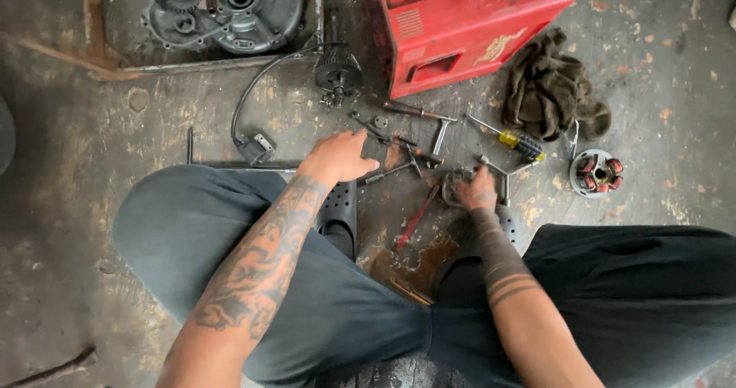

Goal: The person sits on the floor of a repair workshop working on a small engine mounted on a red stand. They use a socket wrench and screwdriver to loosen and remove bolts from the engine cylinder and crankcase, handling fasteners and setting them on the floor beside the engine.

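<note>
The left hand [337,156] reaches forward, palm down, fingers loosely spread above a metal tool [389,172] on the floor [92,150]. Just right, the right hand [477,192] curls around a small grey metal part [454,185].

Left hand [337,156] reaches forward, palm down, fingers loosely extended, forearm angled across the knee. Right hand [477,191] sits lower, fingers curled inward (knuckles toward the camera), forearm running straight up from the lap.

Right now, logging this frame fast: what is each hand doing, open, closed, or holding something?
Left hand: open, palm down, fingers reaching over the metal tools, holding nothing.
Right hand: closed on a small grey metal part.
</note>
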